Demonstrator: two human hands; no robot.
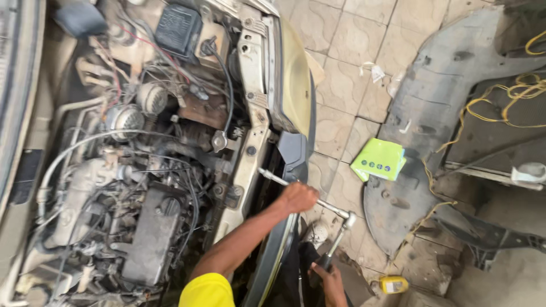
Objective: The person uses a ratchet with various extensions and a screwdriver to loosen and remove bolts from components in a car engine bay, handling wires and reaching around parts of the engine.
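Observation:
A long chrome extension bar point(273, 178) runs from the car's front panel point(250, 165) out to a ratchet head point(348, 219). Around the middle of that bar my left hand point(298, 197) is closed, its arm in a yellow sleeve point(207, 291) coming up from the bottom edge. The ratchet's dark handle point(331, 251) hangs down from the head, and my right hand point(329, 282) grips its lower end. The bar's far tip sits in the gap between the front panel and the dark bumper point(293, 150); what it meets there is hidden.
The open engine bay point(142, 170) with hoses and wires fills the left. On the tiled floor point(341, 85) lie a green packet point(378, 159), a large grey plastic undertray point(432, 113) with yellow cord point(500, 108), and a small yellow bottle point(392, 283).

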